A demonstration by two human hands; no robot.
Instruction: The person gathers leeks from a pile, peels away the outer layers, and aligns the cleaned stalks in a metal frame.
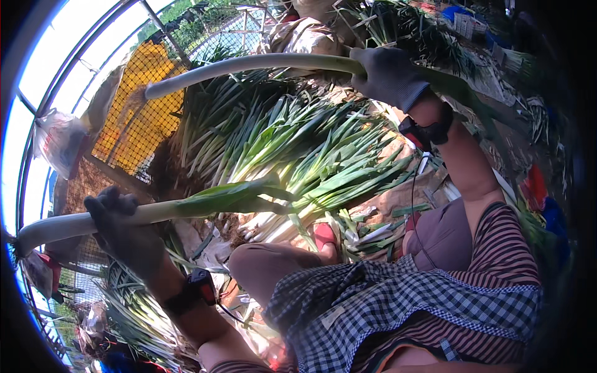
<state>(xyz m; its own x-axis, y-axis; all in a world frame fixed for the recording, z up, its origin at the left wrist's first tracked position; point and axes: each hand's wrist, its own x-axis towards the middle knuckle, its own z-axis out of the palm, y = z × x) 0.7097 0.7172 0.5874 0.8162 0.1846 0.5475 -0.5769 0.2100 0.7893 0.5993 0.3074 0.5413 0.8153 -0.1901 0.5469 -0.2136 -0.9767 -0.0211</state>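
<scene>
My left hand [127,233], in a dark glove, is closed around the white shaft of a leek [155,212]. Its root end points left and its green leaves reach right over the pile. Farther off to the right, my gloved right hand [388,74] grips a second, longer leek [249,63] near the start of its leaves. That one's pale shaft stretches left, with the roots at its tip. Beneath both lies a broad heap of leeks [292,149], white ends toward the lower left.
More leeks [143,311] lie at lower left. A yellow mesh sheet [140,102] and a plastic bag [60,142] hang by the metal frame at left. Cut leaf scraps [373,230] litter the ground near my red shoe [325,236]. Cables run from straps on both wrists.
</scene>
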